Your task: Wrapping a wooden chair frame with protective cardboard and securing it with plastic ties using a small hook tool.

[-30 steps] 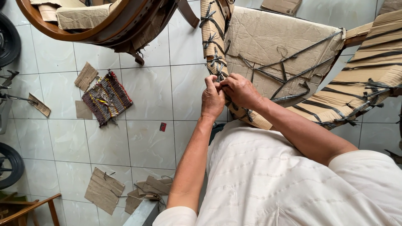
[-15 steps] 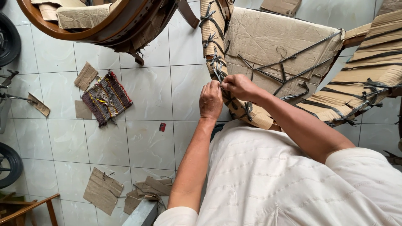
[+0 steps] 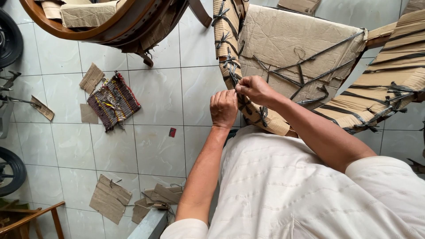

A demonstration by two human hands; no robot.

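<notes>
A chair (image 3: 305, 48) wrapped in brown cardboard and tied with dark straps stands in front of me. My left hand (image 3: 223, 108) and my right hand (image 3: 254, 90) meet at a knotted dark strap (image 3: 237, 86) on the wrapped curved arm (image 3: 226, 48) of the chair. Both hands pinch that strap with closed fingers. More strap knots run up the arm above my hands. My white shirt (image 3: 283, 190) fills the lower right.
A second wooden chair (image 3: 102, 22) packed with cardboard stands at the upper left. A small woven mat (image 3: 113, 101) and cardboard scraps (image 3: 110, 199) lie on the white tiled floor. Black tyres (image 3: 9, 40) sit at the left edge. A wooden frame (image 3: 31, 217) is at the bottom left.
My hands have shifted slightly along the wrapped arm and stay together on the strap. The view has moved a little.
</notes>
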